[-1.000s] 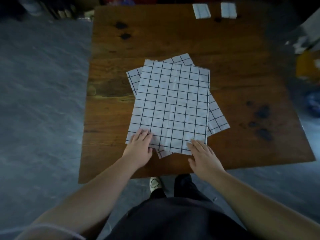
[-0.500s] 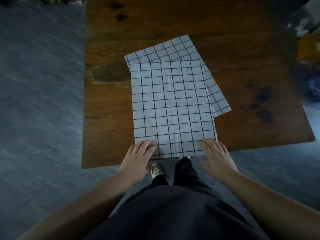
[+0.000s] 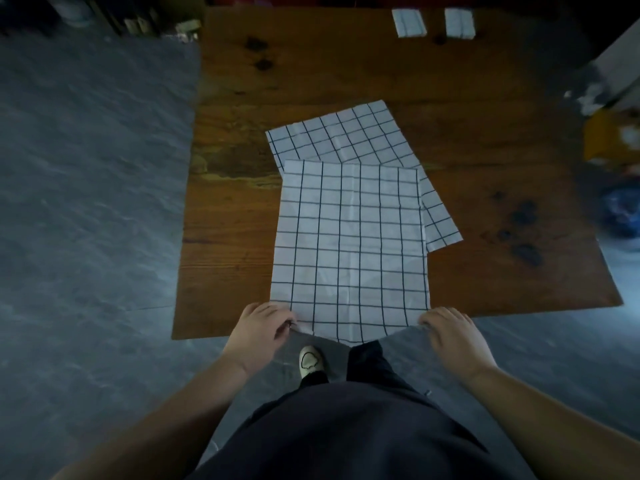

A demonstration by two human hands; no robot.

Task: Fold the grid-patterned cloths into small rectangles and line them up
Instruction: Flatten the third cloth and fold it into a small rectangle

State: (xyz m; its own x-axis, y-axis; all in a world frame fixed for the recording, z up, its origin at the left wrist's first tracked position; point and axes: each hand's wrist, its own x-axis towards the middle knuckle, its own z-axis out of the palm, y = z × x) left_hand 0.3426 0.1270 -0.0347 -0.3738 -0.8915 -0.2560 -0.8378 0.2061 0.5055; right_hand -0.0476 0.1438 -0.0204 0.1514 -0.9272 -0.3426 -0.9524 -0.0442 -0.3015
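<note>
Head view: a person's left hand point(image 3: 258, 336) and right hand point(image 3: 453, 337) pinch the near corners of the top grid cloth point(image 3: 349, 244), fingers clenched on its hem, which sags past the wooden tabletop point(image 3: 235, 216) edge at 6 o'clock. A second grid cloth point(image 3: 346, 136) lies skewed beneath it toward 12 o'clock. Two folded cloths point(image 3: 408, 22) sit side by side at the far edge, near 1 o'clock.

White black-grid top cloth point(image 3: 349, 237) flat, near edge overhanging; skewed matching cloth point(image 3: 346, 136) beneath (partly covered); two small folded grid rectangles point(image 3: 408, 23) point(image 3: 459, 23) far edge.
</note>
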